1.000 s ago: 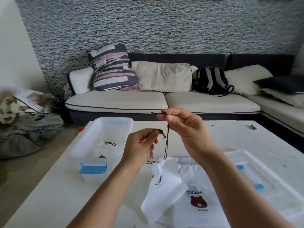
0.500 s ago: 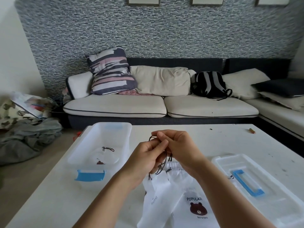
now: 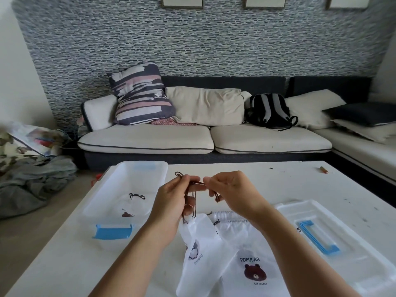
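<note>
A dark brown drawstring cord [image 3: 192,190] stretches between both hands above a white table [image 3: 64,254]. My left hand [image 3: 173,202] pinches one part of the cord, loops hanging below its fingers. My right hand [image 3: 233,194] pinches the other part, a knotted end dangling under it. The cord runs down to a white drawstring bag [image 3: 203,260] that hangs partly lifted. A second white bag [image 3: 252,254] with a brown bear print lies flat underneath.
A clear plastic box [image 3: 126,189] with a blue latch stands at the left, holding another bag with a dark cord. Its clear lid [image 3: 334,243] with a blue handle lies at the right. A sofa with cushions and a backpack [image 3: 270,110] is behind the table.
Both hands came down from chest height closer to the table. The right hand, earlier raised above the left, is now level with it, and the cord is drawn sideways between them.
</note>
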Demonstrator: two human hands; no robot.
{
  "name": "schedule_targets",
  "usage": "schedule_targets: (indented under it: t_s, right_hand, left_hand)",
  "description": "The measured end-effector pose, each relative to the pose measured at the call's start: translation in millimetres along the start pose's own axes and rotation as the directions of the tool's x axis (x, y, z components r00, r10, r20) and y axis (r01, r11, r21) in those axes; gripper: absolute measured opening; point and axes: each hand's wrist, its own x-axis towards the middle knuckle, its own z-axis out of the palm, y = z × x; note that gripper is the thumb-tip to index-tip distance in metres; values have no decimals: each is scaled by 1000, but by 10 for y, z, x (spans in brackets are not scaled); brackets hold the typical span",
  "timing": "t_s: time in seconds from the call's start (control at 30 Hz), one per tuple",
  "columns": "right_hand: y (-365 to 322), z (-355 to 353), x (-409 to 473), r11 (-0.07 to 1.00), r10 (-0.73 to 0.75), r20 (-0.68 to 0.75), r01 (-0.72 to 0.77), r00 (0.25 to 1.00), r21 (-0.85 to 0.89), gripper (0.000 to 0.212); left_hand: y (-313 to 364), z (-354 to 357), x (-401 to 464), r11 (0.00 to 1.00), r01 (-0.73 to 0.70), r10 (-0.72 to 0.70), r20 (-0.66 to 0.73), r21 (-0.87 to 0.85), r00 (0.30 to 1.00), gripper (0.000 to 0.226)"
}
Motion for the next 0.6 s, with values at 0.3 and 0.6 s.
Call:
schedule_targets:
  t_s: [0.3, 0.6]
  right_hand:
    - [64, 49, -84, 972, 64, 298, -127, 952, 197, 36]
    - [-48, 59, -84, 878, 299, 201, -351, 933, 324, 53]
  left_hand:
    - [132, -100, -21, 990, 99, -76, 212, -98, 974, 33]
    - [-61, 91, -28, 924, -378, 380, -22, 65, 925, 31]
